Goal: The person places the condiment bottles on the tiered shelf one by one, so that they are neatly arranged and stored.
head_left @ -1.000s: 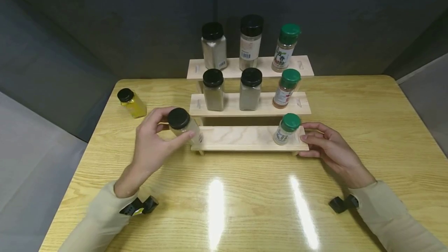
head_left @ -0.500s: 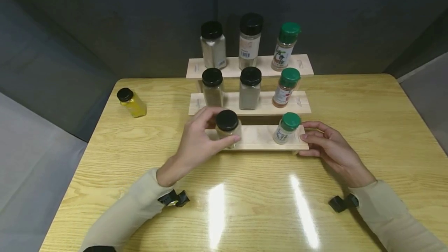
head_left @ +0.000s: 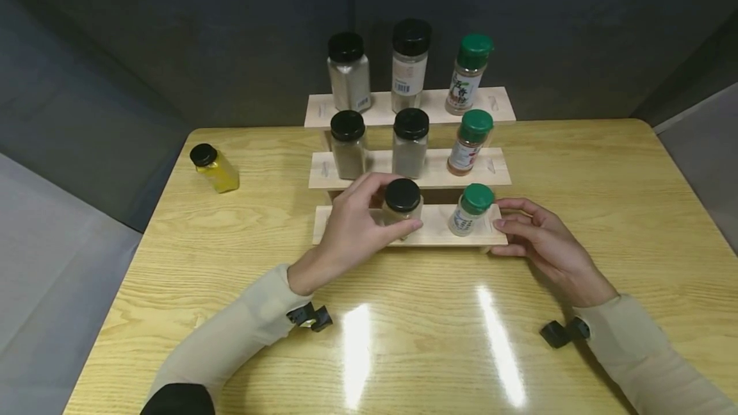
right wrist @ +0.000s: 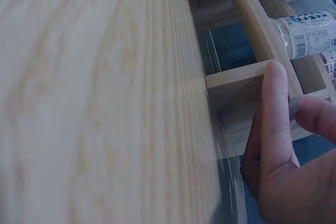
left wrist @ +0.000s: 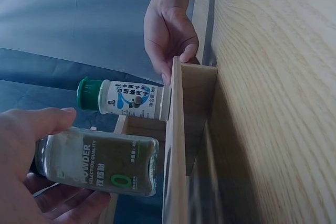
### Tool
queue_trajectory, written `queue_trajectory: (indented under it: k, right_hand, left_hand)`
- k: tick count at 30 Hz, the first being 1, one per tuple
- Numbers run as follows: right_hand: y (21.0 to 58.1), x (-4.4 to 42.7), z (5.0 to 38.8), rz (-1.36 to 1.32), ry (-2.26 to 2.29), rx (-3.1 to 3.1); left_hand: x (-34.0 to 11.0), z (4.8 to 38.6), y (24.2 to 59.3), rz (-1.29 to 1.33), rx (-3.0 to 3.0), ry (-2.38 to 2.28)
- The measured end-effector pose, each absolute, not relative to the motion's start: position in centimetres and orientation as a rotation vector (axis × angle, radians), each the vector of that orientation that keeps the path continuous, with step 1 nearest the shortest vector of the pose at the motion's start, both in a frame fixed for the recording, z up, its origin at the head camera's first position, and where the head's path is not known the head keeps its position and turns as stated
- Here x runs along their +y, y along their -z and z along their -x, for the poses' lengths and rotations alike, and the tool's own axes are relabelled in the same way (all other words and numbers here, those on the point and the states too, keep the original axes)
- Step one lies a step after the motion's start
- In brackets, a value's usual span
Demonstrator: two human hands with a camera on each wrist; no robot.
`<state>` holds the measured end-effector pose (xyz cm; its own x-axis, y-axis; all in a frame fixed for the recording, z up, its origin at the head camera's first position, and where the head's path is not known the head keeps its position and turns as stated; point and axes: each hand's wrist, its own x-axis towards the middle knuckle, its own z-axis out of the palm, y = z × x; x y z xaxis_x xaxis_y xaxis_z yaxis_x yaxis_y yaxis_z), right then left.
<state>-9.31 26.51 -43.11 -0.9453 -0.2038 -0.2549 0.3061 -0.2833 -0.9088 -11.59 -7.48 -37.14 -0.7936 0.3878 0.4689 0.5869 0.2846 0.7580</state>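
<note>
My left hand [head_left: 359, 226] grips a square spice jar [head_left: 402, 200] with a black lid, thumb in front and fingers behind. In the left wrist view this jar [left wrist: 100, 161] stands upright relative to the shelf, its base a small gap above the board. On the lowest step of the wooden spice rack [head_left: 352, 235], a green-capped shaker [head_left: 469, 210] stands to the right of the held jar. At the right end of that step, my right hand [head_left: 548, 245] holds the board's edge between thumb and fingers; the right wrist view shows a fingertip [right wrist: 275, 74] against the rack's side support.
The middle step bears two black-lidded jars [head_left: 410, 146] and a green-capped shaker [head_left: 468, 146]. Above them, the top step holds two more black-lidded jars [head_left: 350, 75] and another green-capped shaker [head_left: 466, 75]. A yellow jar [head_left: 216, 168] stands alone on the wooden table [head_left: 242, 223], left of the rack.
My left hand has carried the black-lidded jar rightward, from the left end of the lowest step to above its middle. My right hand has stayed at the rack's right end.
</note>
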Motion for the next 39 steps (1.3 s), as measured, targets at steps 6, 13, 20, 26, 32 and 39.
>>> queue_trajectory:
  k: [6,13,20,26,32,39]
  right_hand:
    - [43.1,26.4,9.4,-0.131,2.283,1.651]
    - [43.1,26.4,9.4,-0.116,2.286,1.649]
    - [43.0,26.3,9.4,-0.115,2.291,1.639]
    - [43.0,26.3,9.4,-0.117,2.295,1.634]
    - [43.1,26.4,9.3,-0.113,2.305,1.624]
    - [43.3,26.6,9.3,-0.118,2.303,1.632]
  left_hand:
    - [-7.1,11.7,37.4,0.907,-2.368,1.502]
    - [-6.8,11.7,37.7,0.880,-2.388,1.469]
    - [-6.7,11.7,37.7,0.872,-2.382,1.464]
    - [-6.6,11.7,37.9,0.873,-2.380,1.456]
    - [-6.7,11.5,37.8,0.865,-2.420,1.494]
    - [-7.7,11.0,37.8,0.843,-2.363,1.513]
